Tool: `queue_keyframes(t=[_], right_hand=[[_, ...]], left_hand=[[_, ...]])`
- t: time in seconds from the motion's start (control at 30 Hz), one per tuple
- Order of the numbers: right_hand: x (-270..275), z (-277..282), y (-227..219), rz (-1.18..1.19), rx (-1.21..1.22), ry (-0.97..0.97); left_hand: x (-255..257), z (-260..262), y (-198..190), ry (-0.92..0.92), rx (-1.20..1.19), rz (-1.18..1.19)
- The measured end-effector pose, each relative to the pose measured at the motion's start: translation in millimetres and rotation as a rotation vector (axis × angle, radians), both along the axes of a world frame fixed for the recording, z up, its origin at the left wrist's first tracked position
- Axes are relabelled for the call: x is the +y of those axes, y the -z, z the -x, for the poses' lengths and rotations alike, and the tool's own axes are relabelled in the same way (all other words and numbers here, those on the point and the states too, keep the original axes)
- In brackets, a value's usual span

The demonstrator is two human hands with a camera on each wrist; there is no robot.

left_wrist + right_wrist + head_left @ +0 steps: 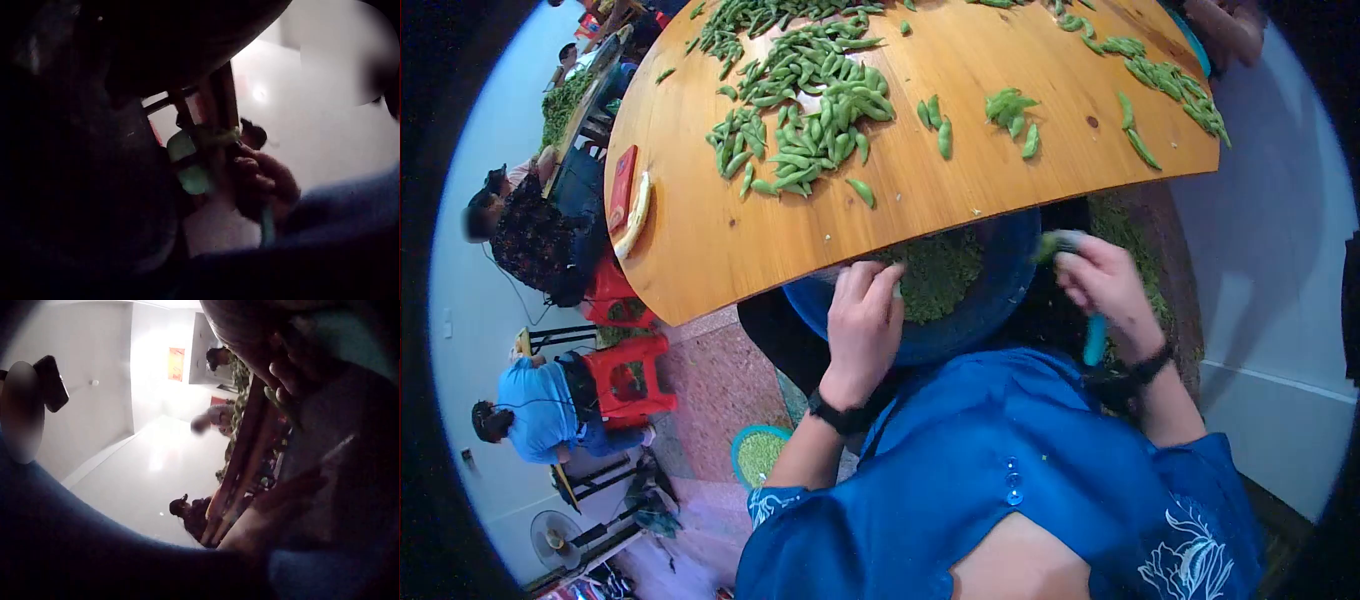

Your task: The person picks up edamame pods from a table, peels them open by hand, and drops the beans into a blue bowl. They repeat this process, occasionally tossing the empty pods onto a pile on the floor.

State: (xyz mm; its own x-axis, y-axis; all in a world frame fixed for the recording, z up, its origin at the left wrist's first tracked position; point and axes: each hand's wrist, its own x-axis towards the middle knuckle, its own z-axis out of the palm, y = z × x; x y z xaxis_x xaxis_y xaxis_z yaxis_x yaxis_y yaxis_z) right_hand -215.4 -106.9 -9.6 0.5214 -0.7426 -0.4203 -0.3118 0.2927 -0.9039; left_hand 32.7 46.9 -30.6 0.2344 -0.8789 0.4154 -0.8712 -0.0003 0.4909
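My right hand (1112,292), to the right of a blue basin (1020,290), pinches a green pod (1048,246). A teal handle (1094,342) sticks out below its palm. The left wrist view also catches the right hand (269,181) with the green pod (222,134) at its fingertips. Over the basin's left side is my left hand (865,325), its fingers loosely bent downward and no pod visible in them. In the dark right wrist view the left hand (278,503) reaches in with fingers fairly straight. Small green beans (940,285) lie in the basin.
Heaped pods (820,130) and scattered ones cover parts of the wooden table (960,185), whose curved edge overhangs the basin. A red object (623,188) lies at its left. A teal-rimmed container of beans (760,455) stands on the floor. People sit at the left beside red stools (630,380).
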Motion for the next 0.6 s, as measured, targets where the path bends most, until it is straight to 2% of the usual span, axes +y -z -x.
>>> queue_keyframes(t=[0.03, 0.1, 0.17, 0.2, 0.23, 0.3, 0.43, 0.53, 0.57, 0.6], right_hand=[[-7.2, 23.2, 9.7, 0.045, 0.040, 0.057], [-12.2, 55.3, 11.9, 0.186, 0.258, 0.170], [-22.6, 86.7, 34.3, 0.230, 0.307, 0.129], [-20.8, 83.4, 29.3, 0.226, 0.313, 0.131], [-16.2, 74.0, 18.5, 0.231, 0.285, 0.116], [-6.9, 56.8, 1.2, 0.220, 0.270, 0.103], [-1.6, 6.9, -30.1, 0.165, 0.036, -0.088], [-5.1, -32.4, -46.4, 0.143, -0.088, -0.204], [-6.4, -43.3, -50.2, 0.126, -0.141, -0.255], [-5.4, -53.5, -54.9, 0.122, -0.139, -0.253]], left_hand=[[1.1, -0.1, -16.1, 0.002, -0.045, 0.090], [-7.2, -12.0, -33.5, -0.088, -0.131, 0.129], [-29.8, -25.8, -48.8, -0.100, -0.192, 0.117], [-43.0, -34.4, -51.2, -0.111, -0.255, 0.108], [-52.3, -45.8, -46.8, -0.043, -0.251, 0.073], [-66.1, -57.7, -40.3, 0.047, -0.175, 0.026], [-68.7, -37.0, -51.3, 0.015, -0.237, -0.076], [-67.9, -8.9, -53.4, 0.156, 0.402, -0.029], [-68.1, 0.6, -56.3, 0.157, 0.403, -0.034], [-68.2, 9.1, -59.4, 0.202, 0.647, -0.044]])
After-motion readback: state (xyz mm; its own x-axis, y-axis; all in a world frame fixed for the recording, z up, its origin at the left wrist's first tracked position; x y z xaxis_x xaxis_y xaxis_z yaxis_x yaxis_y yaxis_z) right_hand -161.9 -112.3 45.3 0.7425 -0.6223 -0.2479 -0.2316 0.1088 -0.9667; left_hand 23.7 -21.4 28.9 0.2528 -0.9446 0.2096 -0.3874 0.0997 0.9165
